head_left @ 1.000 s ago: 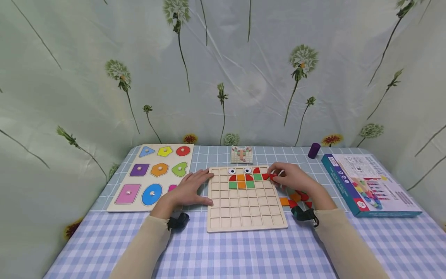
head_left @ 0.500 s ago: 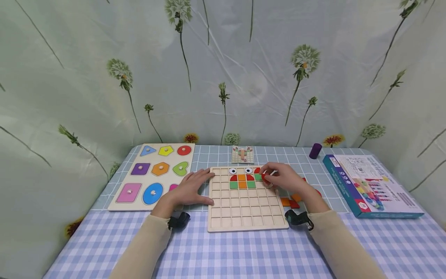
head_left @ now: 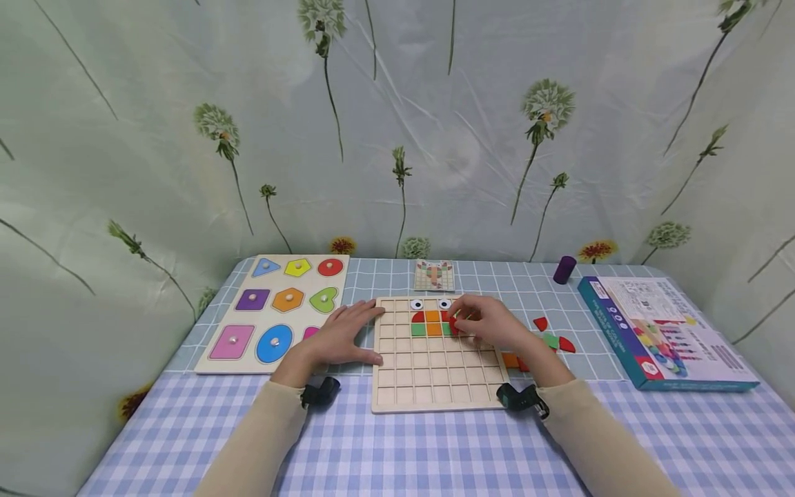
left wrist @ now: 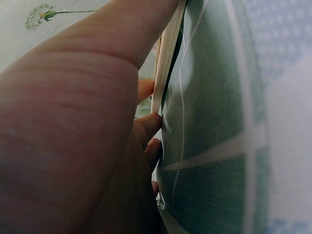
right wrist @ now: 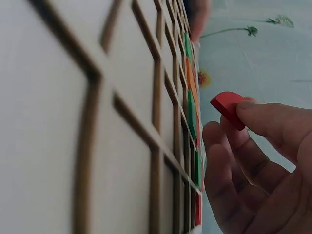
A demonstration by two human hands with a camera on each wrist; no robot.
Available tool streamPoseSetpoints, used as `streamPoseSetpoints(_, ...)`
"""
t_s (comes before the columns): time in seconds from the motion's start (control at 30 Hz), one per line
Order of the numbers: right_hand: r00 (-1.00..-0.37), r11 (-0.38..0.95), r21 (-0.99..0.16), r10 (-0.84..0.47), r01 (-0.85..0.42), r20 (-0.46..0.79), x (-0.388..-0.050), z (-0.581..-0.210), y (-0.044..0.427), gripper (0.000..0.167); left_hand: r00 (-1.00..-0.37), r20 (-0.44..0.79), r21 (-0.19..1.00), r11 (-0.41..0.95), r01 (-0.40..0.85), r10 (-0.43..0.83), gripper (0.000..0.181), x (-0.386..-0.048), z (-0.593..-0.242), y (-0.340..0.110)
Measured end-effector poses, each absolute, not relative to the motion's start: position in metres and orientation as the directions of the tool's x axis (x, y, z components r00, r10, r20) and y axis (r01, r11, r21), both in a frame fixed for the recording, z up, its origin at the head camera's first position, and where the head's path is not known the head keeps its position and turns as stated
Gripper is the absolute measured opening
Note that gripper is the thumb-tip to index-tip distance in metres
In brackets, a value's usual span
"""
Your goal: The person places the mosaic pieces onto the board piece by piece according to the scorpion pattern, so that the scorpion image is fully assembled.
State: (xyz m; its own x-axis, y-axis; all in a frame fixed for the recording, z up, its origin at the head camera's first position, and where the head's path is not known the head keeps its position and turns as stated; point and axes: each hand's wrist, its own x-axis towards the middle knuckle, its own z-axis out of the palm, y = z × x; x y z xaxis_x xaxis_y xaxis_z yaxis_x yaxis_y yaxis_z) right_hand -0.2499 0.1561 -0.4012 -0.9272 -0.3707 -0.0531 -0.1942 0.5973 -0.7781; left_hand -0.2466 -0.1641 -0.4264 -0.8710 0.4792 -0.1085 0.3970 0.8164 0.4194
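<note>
A wooden grid board [head_left: 435, 376] holds red, orange and green tiles and two eye tiles near its top. My left hand [head_left: 340, 337] rests at the board's left edge, fingers spread; the left wrist view has its fingertips against the board's side [left wrist: 167, 53]. Over the upper right of the board, my right hand [head_left: 491, 323] pinches a red rounded tile [right wrist: 229, 108] between thumb and fingers. In the right wrist view that tile is above the grid surface, apart from it. The right hand [right wrist: 273, 161] hides some tiles in the head view.
Loose red, green and orange tiles [head_left: 510, 360] lie right of the board. A pattern card [head_left: 434, 276] is behind it. A shape puzzle [head_left: 248, 316] stands left, a purple cylinder [head_left: 564, 270] back right, and a box [head_left: 667, 331] at the right.
My right hand has moved left over the board with the red tile, uncovering loose tiles at the right. My left hand stays at the board's left edge.
</note>
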Motion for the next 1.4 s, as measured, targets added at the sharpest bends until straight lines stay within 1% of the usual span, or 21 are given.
streamPoseSetpoints(0.13, -0.913, 0.559, -0.801, -0.407, -0.213, -0.042, -0.246, -0.404, 0.151, 0.014, -0.869, -0.110, 0.420, 0.815, 0.400, 0.483, 0.098, -0.247, -0.427, -0.163)
streamPoseSetpoints(0.23, -0.901, 0.553, -0.792, -0.434, -0.259, -0.009, -0.243, -0.404, 0.148, 0.014, -0.867, -0.108, 0.422, 0.812, 0.403, 0.486, 0.098, -0.248, -0.429, -0.162)
streamPoseSetpoints(0.4, -0.893, 0.561, -0.775, -0.451, -0.291, 0.009, -0.240, -0.402, 0.143, 0.012, -0.868, -0.109, 0.418, 0.814, 0.402, 0.484, 0.098, -0.248, -0.429, -0.162)
streamPoseSetpoints(0.7, -0.913, 0.526, -0.830, -0.404, -0.186, -0.052, -0.234, -0.406, 0.126, 0.013, -0.870, -0.101, 0.408, 0.817, 0.407, 0.483, 0.099, -0.247, -0.428, -0.163)
streamPoseSetpoints(0.8, -0.911, 0.521, -0.835, -0.409, -0.177, -0.062, -0.232, -0.407, 0.120, 0.013, -0.872, -0.100, 0.409, 0.819, 0.403, 0.479, 0.099, -0.247, -0.429, -0.164)
streamPoseSetpoints(0.9, -0.908, 0.533, -0.816, -0.419, -0.222, -0.027, -0.230, -0.409, 0.115, 0.014, -0.873, -0.099, 0.407, 0.820, 0.402, 0.477, 0.099, -0.247, -0.430, -0.165)
streamPoseSetpoints(1.0, -0.900, 0.566, -0.766, -0.434, -0.304, 0.037, -0.228, -0.411, 0.112, 0.014, -0.875, -0.102, 0.405, 0.823, 0.398, 0.474, 0.099, -0.247, -0.430, -0.165)
streamPoseSetpoints(1.1, -0.892, 0.590, -0.723, -0.444, -0.360, 0.083, -0.227, -0.413, 0.110, 0.014, -0.876, -0.106, 0.401, 0.827, 0.395, 0.470, 0.099, -0.248, -0.430, -0.164)
streamPoseSetpoints(1.27, -0.887, 0.597, -0.706, -0.452, -0.382, 0.097, -0.227, -0.416, 0.108, 0.014, -0.877, -0.120, 0.401, 0.831, 0.385, 0.465, 0.099, -0.248, -0.429, -0.164)
streamPoseSetpoints(1.4, -0.886, 0.626, -0.670, -0.452, -0.399, 0.105, -0.226, -0.418, 0.106, 0.019, -0.875, -0.113, 0.407, 0.826, 0.391, 0.470, 0.099, -0.248, -0.429, -0.164)
